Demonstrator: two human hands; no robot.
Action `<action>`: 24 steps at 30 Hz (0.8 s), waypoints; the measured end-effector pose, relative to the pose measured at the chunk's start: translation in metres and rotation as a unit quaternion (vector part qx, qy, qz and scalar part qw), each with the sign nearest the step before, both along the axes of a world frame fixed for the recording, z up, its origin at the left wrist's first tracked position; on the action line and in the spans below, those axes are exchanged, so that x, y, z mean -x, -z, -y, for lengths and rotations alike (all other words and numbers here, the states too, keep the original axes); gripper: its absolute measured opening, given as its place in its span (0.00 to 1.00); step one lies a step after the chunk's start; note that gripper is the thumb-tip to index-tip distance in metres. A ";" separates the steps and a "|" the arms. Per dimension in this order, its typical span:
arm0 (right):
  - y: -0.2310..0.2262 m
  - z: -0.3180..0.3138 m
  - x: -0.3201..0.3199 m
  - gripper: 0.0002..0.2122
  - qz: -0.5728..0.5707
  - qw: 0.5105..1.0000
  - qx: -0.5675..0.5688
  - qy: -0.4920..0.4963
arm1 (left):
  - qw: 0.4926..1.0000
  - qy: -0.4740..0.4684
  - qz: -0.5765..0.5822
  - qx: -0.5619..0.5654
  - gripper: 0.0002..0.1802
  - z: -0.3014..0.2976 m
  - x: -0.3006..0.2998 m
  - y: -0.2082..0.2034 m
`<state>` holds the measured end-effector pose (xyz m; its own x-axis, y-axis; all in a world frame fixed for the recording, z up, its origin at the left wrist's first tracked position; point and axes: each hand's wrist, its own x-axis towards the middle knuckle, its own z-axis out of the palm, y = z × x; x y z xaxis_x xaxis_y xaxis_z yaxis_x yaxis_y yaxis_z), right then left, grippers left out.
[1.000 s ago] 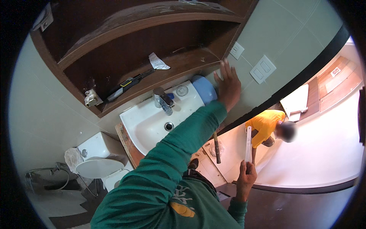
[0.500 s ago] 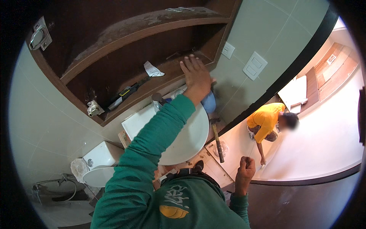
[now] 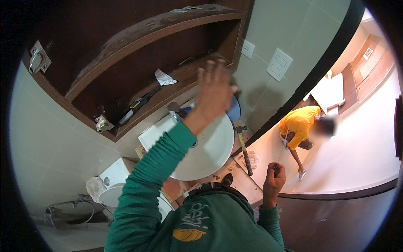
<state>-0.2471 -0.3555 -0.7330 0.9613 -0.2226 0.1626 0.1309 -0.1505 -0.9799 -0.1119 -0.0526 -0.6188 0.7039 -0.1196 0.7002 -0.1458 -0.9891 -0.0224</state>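
Note:
My left hand (image 3: 214,90) is raised with fingers spread and holds nothing. It hovers in front of the lower wooden shelf (image 3: 184,80), above the white sink (image 3: 210,155). Just right of the hand, a blue round object (image 3: 235,111) sits on the sink's rim. My right hand (image 3: 273,178) is low at my side, closed on a thin white strip (image 3: 283,145) seen edge-on. A chrome faucet (image 3: 174,110) stands left of my left wrist.
A black-and-yellow tool (image 3: 134,107) and crumpled paper (image 3: 163,77) lie on the shelf. A hammer (image 3: 244,147) lies on the floor by the sink. There is a toilet (image 3: 113,185) lower left and wall switches (image 3: 279,64). A person in a yellow shirt (image 3: 300,124) crouches beyond.
My left hand left the tiled wall by the blue object and swung left and up toward the shelf. The strip in my right hand now shows edge-on.

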 end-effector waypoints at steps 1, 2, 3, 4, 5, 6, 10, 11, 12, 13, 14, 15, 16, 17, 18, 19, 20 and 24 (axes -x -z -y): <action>0.002 0.001 0.000 0.05 -0.002 1.000 0.019 0.007 | 0.995 -0.091 0.014 -0.023 0.36 -0.013 -0.006 0.000; 0.005 0.002 -0.002 0.06 0.000 0.999 0.034 0.009 | 0.994 -0.105 -0.015 -0.040 0.38 -0.027 -0.007 0.003; 0.007 0.003 -0.003 0.07 -0.002 0.999 0.052 0.015 | 0.991 -0.115 -0.048 -0.055 0.41 -0.037 -0.008 0.007; 0.009 0.003 -0.005 0.07 -0.003 0.999 0.043 0.017 | 0.986 -0.125 -0.081 -0.070 0.43 -0.045 -0.010 0.011; 0.013 0.005 -0.006 0.08 -0.006 0.999 0.035 0.023 | 0.987 -0.112 -0.096 -0.065 0.45 -0.046 -0.009 0.008; 0.016 0.006 -0.006 0.08 -0.010 0.999 0.028 0.028 | 0.987 -0.100 -0.111 -0.060 0.46 -0.048 -0.009 0.004; 0.017 0.008 -0.014 0.08 -0.038 0.998 0.037 0.028 | 0.982 -0.062 -0.180 -0.005 0.54 -0.052 -0.017 -0.012; 0.020 0.010 -0.018 0.08 -0.036 0.998 0.035 0.028 | 0.979 -0.055 -0.198 0.002 0.56 -0.052 -0.022 -0.015; 0.022 0.011 -0.022 0.08 -0.034 0.998 0.033 0.028 | 0.975 -0.048 -0.215 0.010 0.58 -0.052 -0.028 -0.019; 0.022 0.012 -0.026 0.08 -0.033 0.998 0.042 0.021 | 0.972 -0.043 -0.231 0.018 0.60 -0.051 -0.032 -0.024; 0.020 0.010 -0.031 0.08 -0.027 0.999 0.042 0.014 | 0.969 -0.056 -0.238 0.023 0.62 -0.047 -0.035 -0.027; 0.016 0.007 -0.035 0.07 -0.019 0.999 0.042 0.010 | 0.967 -0.067 -0.244 0.028 0.64 -0.041 -0.037 -0.033; 0.012 0.005 -0.039 0.07 -0.011 0.999 0.043 0.006 | 0.965 -0.078 -0.249 0.033 0.66 -0.036 -0.041 -0.035; 0.010 0.002 -0.043 0.07 -0.005 1.000 0.029 -0.001 | 0.963 -0.087 -0.251 0.034 0.68 -0.036 -0.047 -0.036; 0.008 -0.001 -0.046 0.07 0.002 1.000 0.016 -0.008 | 0.962 -0.095 -0.253 0.034 0.70 -0.038 -0.055 -0.033; 0.006 -0.002 -0.046 0.07 0.008 1.000 0.003 -0.014 | 0.961 -0.103 -0.255 0.035 0.72 -0.039 -0.058 -0.030; 0.003 -0.002 -0.045 0.07 0.006 1.000 0.011 -0.012 | 0.965 -0.114 -0.233 0.028 0.73 -0.038 -0.057 -0.025; 0.007 0.011 -0.036 0.07 0.003 0.999 0.044 0.005 | 0.968 -0.135 -0.209 -0.025 0.73 -0.035 -0.016 -0.014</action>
